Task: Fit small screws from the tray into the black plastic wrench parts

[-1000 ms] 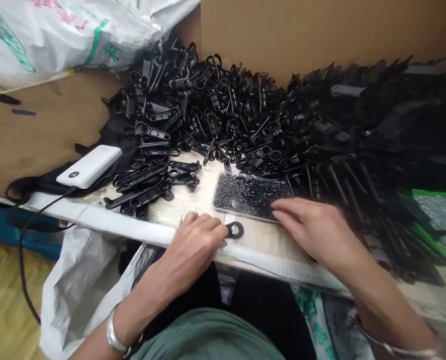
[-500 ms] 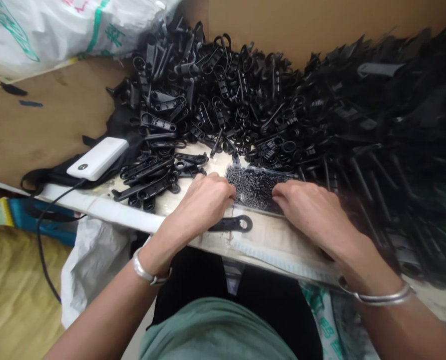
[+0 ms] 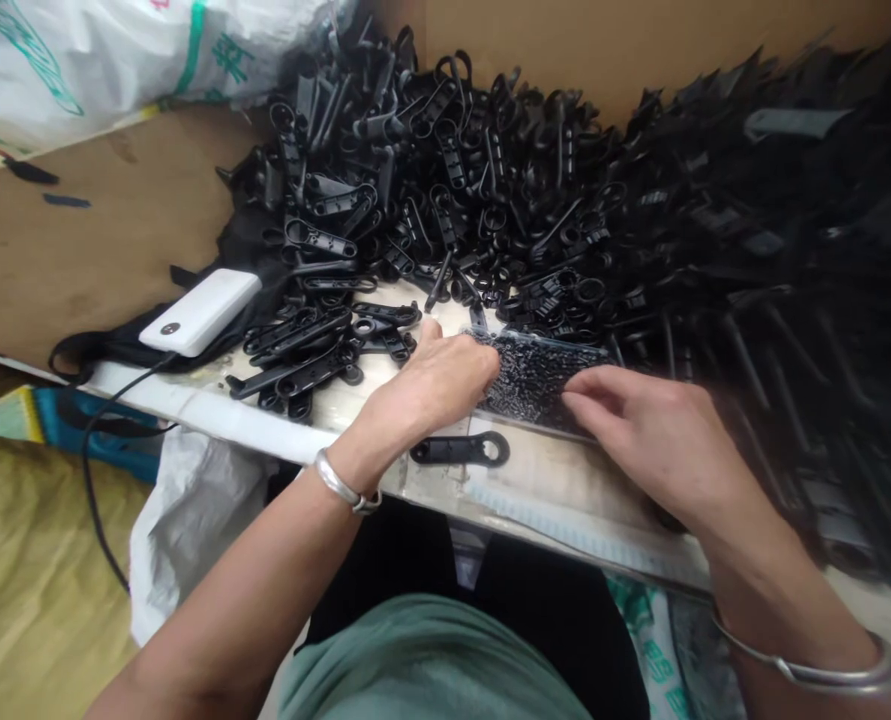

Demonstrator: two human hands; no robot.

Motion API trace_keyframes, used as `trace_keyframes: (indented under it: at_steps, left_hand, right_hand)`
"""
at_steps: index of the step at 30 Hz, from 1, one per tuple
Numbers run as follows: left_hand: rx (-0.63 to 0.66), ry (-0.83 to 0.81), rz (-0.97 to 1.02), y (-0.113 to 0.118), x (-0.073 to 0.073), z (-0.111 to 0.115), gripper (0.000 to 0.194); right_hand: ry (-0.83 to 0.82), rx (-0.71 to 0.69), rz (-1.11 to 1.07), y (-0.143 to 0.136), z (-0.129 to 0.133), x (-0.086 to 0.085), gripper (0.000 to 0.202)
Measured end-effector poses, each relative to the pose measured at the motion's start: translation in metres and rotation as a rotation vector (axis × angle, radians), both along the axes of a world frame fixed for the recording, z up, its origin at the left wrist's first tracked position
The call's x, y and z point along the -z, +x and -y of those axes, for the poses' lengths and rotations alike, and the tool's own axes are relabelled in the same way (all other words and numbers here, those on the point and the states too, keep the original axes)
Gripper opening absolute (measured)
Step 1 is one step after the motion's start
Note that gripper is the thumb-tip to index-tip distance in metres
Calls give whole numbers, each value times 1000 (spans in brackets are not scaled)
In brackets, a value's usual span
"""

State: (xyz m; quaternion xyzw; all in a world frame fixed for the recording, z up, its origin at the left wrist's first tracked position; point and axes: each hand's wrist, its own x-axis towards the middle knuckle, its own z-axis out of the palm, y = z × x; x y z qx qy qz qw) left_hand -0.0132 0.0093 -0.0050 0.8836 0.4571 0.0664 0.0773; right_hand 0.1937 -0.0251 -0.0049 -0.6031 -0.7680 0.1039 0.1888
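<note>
A shallow clear tray (image 3: 531,385) full of tiny black pieces lies on the worktable between my hands. My left hand (image 3: 452,375) is closed over the tray's left end, its fingers curled down and their tips hidden. At the tray's right part, the thumb and forefinger of my right hand (image 3: 640,420) are pinched together. Anything between those fingertips is too small to make out. A black plastic lever with a ring end (image 3: 460,449) lies flat at the table edge, just below my left hand.
A large heap of similar black parts (image 3: 445,180) covers the back and right. A smaller pile (image 3: 302,350) lies left of the tray. Farther left are a white power bank (image 3: 201,312) with a cable and a black strap. White printed sacks (image 3: 115,60) stand behind.
My left hand has moved right, farther over the tray, uncovering more of the black lever. My right hand has shifted slightly right, still pinched. The view has shifted a little.
</note>
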Motion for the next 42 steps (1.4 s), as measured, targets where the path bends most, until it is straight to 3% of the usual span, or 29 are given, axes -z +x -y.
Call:
trace_keyframes:
  at_steps: [9,16,19,22,25,33,38,42]
  left_hand:
    - [-6,-70,254,-11,-3,8,26]
    - [-203,-159,604,-15,-1,11,16]
    - [-309,-374,898,-12,-1,19,9]
    - [-415,-634,1218,-7,-5,31,19]
    - [-487,-777,1405,-2,-8,44,27]
    - [-473,-905,1586,6,-7,55,34]
    - [-442,-959,1628,8,-10,58,34]
    - [-427,-973,1653,10,-11,61,36]
  right_hand:
    - [-183,72,-517,-9,10,-9,5]
    - [-353,66,-862,-21,15,-7,25]
    - [-398,84,-982,-25,16,-4,26]
    - [-403,95,-1134,-27,18,-3,23]
    - [-451,97,-1309,-31,22,-3,21]
    - [-596,88,-1568,-39,32,2,19]
    - [-598,60,-1559,-42,32,4,17]
    - [-500,29,-1486,-43,33,6,14]
